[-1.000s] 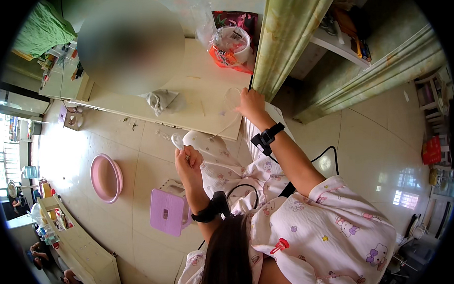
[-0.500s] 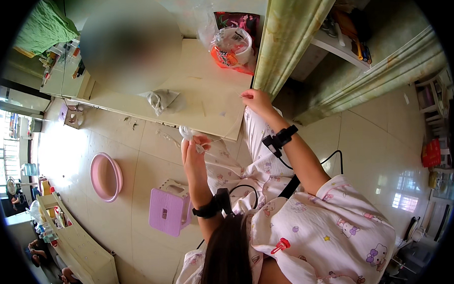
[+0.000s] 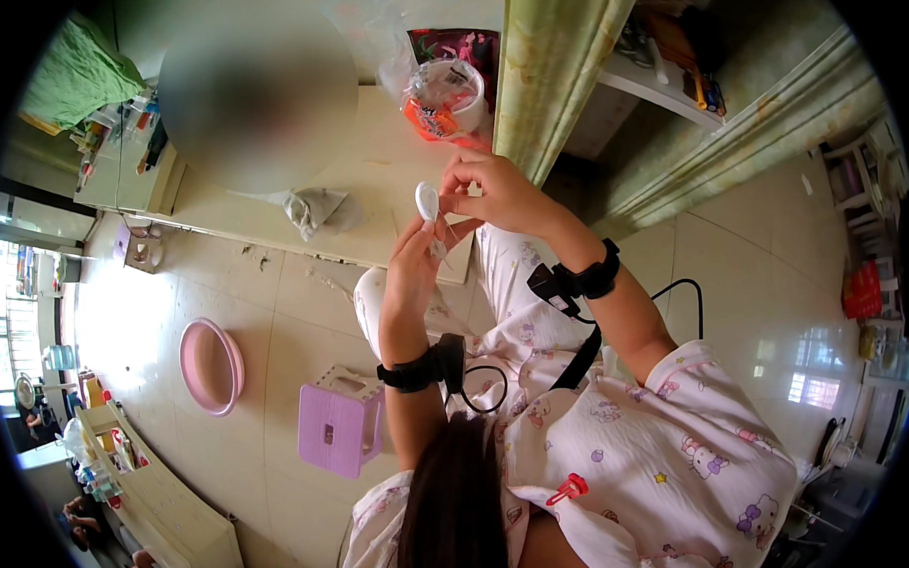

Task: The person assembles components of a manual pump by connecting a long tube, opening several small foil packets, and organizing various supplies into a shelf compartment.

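Observation:
My left hand (image 3: pixel 410 271) pinches a small white oval piece (image 3: pixel 428 201) that stands up from the fingertips, over the near edge of the table. Below it, a bit of pale, thin strand shows at the fingers; its kind is unclear. Close beside it, at its right, is my right hand (image 3: pixel 495 190), fingers bent together at the piece. Whatever lies between those fingertips is too small to make out. A crumpled greyish-white cloth (image 3: pixel 314 211) rests on the table, left of both hands.
On the cream table (image 3: pixel 385 166) stands a white tub in clear plastic wrap (image 3: pixel 453 96). A yellowish curtain (image 3: pixel 557 70) hangs at its right. On the floor at left are a pink basin (image 3: pixel 212 366) and a purple step stool (image 3: pixel 331 428). A blurred patch covers the table's back.
My hands have come together: the right moved left from the table's right edge, the left rose forward and right with the white piece. The strand stretched between them earlier no longer shows taut.

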Demonstrator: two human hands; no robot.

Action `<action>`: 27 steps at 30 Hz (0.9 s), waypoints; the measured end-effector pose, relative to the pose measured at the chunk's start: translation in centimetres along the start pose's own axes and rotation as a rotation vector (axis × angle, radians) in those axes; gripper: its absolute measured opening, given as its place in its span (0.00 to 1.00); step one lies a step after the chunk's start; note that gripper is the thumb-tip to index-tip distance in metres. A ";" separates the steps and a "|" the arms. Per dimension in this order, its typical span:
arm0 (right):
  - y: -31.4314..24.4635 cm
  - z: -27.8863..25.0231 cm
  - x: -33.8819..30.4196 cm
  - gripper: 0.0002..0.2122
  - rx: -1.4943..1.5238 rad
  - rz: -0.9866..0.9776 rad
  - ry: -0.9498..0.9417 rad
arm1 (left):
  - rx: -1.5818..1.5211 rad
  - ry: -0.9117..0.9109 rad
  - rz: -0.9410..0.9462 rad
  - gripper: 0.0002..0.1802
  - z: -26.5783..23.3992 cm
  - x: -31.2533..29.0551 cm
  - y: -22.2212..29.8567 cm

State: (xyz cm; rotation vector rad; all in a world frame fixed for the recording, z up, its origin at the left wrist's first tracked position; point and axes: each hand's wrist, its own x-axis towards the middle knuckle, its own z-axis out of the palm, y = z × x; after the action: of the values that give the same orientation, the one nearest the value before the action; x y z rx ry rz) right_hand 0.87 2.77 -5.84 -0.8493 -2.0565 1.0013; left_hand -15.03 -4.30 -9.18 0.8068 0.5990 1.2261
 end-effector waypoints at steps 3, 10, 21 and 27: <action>0.3 -0.5 -0.1 0.08 0.095 0.116 -0.007 | 0.025 0.007 -0.022 0.09 0.7 0.1 0.0; 0.5 0.2 -0.7 0.11 1.024 0.275 -0.135 | 0.087 0.103 0.155 0.09 0.7 0.1 -1.6; 1.6 2.4 -2.1 0.10 1.269 0.321 0.413 | 0.327 0.248 0.132 0.10 1.6 -0.5 -1.9; -1.4 0.8 -3.2 0.08 0.601 0.147 0.169 | 0.588 0.446 0.072 0.07 1.4 -1.4 -0.7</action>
State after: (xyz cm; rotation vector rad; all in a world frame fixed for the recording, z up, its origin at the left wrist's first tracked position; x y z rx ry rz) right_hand 1.64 -0.78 -5.99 -0.7330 -1.4404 1.4698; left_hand -13.85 -6.03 -8.96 1.0499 1.3451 1.3215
